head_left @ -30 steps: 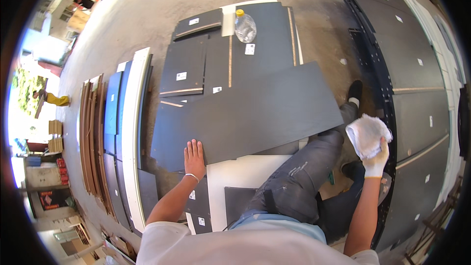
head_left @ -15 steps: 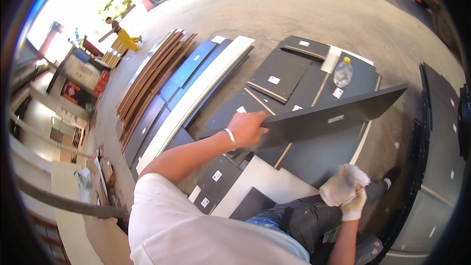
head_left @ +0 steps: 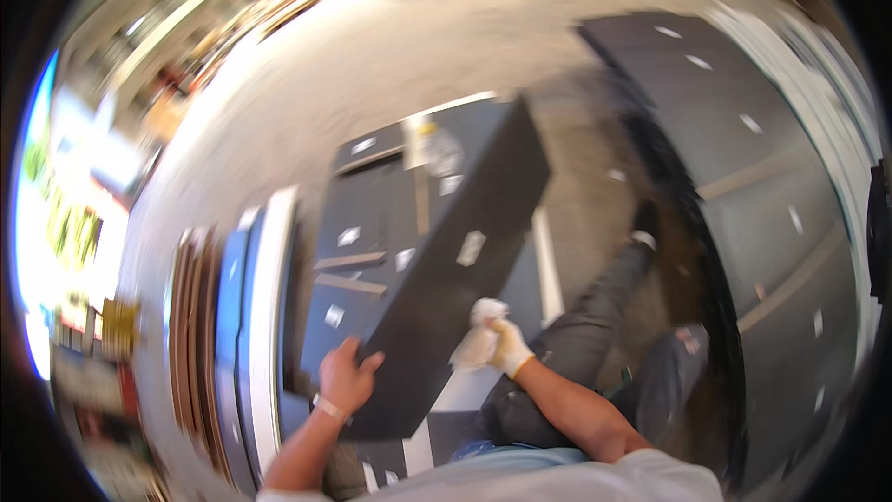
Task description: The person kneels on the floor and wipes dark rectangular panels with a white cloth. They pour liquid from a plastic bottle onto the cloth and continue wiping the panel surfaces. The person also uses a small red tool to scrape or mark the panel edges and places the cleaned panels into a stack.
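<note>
A long dark grey panel [head_left: 432,325], with a white label on its face, stands tilted on edge before me. My left hand [head_left: 348,379], bare and with a pale bracelet at the wrist, is closed on the panel's left edge near its close end. In my right hand [head_left: 509,350], which wears a white knit glove, is a crumpled white rag [head_left: 476,350], beside the panel's right side. Underneath lie more dark panels [head_left: 362,204] in a low stack with white labels. A clear bottle [head_left: 444,156] with a yellow cap is on that stack, just past the held panel.
At left stand brown boards [head_left: 190,344], blue panels [head_left: 229,335] and a long white board [head_left: 271,335]. A large stack of dark panels [head_left: 743,167] runs along the right. My outstretched leg [head_left: 595,297] lies between the two stacks on the concrete floor [head_left: 307,102].
My view has swung round to the right. The rag in my right hand has come from beside my leg up to the panel. My left hand still grips the panel.
</note>
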`<state>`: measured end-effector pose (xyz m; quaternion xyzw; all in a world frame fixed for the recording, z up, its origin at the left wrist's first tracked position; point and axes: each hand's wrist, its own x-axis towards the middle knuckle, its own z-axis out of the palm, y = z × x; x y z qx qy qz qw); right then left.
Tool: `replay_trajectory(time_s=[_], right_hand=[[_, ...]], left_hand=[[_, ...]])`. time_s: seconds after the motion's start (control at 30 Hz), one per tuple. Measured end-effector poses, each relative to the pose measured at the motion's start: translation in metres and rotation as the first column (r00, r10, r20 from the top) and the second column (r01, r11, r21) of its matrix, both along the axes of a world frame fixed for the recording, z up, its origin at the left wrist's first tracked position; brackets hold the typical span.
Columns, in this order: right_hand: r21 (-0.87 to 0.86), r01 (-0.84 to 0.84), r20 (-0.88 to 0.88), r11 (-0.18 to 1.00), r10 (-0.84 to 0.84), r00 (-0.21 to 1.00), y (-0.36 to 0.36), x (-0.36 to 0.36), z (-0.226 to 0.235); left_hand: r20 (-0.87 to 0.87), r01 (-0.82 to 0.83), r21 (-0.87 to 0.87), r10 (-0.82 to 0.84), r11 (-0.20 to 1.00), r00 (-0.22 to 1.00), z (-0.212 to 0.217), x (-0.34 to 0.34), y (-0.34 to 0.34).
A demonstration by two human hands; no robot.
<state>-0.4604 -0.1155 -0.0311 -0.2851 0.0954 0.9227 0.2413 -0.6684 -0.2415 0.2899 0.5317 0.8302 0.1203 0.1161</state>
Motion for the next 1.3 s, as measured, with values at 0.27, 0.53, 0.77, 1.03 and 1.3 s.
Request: replay_trajectory(time_s=[0.27,0.53,0.77,1.03,1.3], right_hand=[[0.176,0.458,-0.112,0.871,-0.445,0.889,0.019,0.073,0.060],[0.307,0.883,-0.242,0.356,-0.868,0.434,0.024,0.240,0.151],[0.461,0.886,-0.103,-0.060,-0.995,-0.014,-0.102,0.360,0.189],[0.477,0.857,0.073,-0.196,-0.963,-0.261,-0.258,0.392,0.169],[0.375,0.794,0.095,-0.478,-0.832,-0.546,-0.358,0.392,0.128]], left_hand=[[0.168,0.137,0.159,-0.164,0.978,0.972,0.018,-0.003,0.057],[0.242,0.445,0.261,-0.504,0.857,0.829,0.000,0.107,0.264],[0.765,0.652,0.106,-0.480,0.751,0.429,-0.064,0.333,0.331],[0.895,0.784,-0.040,-0.327,0.619,0.303,-0.136,0.560,0.267],[0.872,0.879,0.051,-0.450,0.474,0.192,-0.200,0.681,0.163]])
